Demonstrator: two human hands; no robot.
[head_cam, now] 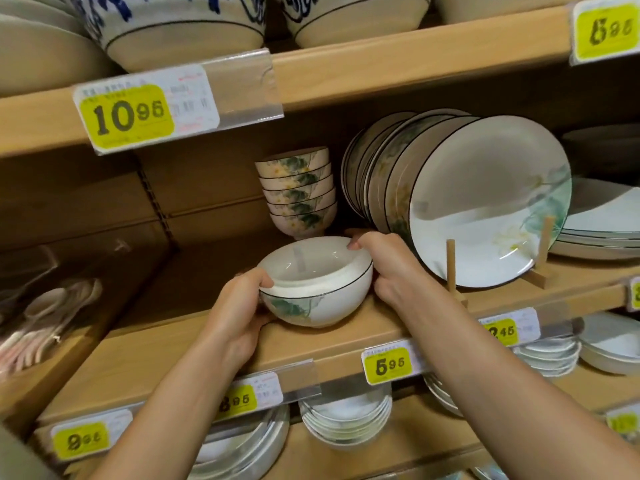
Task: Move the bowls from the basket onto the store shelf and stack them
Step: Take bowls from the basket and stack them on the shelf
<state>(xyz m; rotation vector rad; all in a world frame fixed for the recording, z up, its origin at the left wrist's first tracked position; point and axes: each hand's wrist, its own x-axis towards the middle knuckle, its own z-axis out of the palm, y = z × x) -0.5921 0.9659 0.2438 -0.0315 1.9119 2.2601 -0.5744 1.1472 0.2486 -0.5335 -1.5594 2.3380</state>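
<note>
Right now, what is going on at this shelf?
A person grips nested bowls, white with a green leaf print, in both hands: the left hand at the near rim, the right hand at the far rim. The bowls are at the front of the wooden shelf. Behind them stands a stack of matching bowls, and plates lean in a rack to the right.

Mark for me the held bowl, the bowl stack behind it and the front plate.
held bowl (332, 299): head view, on its white outer wall.
bowl stack (298, 194): head view, on a middle bowl's leaf pattern.
front plate (485, 202): head view, on the bare centre of its face.
</note>
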